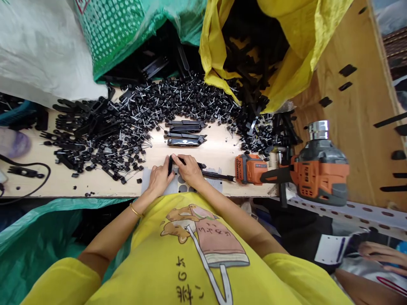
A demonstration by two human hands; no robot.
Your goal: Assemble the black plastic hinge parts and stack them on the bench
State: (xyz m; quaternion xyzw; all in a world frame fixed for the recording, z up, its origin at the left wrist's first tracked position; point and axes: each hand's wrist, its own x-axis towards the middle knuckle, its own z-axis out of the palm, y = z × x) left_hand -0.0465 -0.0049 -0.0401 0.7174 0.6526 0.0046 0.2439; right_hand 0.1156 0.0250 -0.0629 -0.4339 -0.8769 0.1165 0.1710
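My left hand [161, 177] and my right hand [190, 170] meet at the front edge of the bench, over a grey plate with round holes [182, 188]. Between them stands a small black plastic part [171, 164], with the fingers of both hands closed on it. A long black bar [218, 175] sticks out to the right from beneath my right hand; its left end is hidden. Just beyond my hands, several black folded arm-like pieces [186, 140] lie side by side on the wood.
A heap of small black parts with metal pins [178, 99] spreads across the back. Behind it sag a green bag [117, 38] and a yellow bag [305, 46]. An orange power tool [318, 169] lies to the right. Another person's hand [383, 256] shows at lower right.
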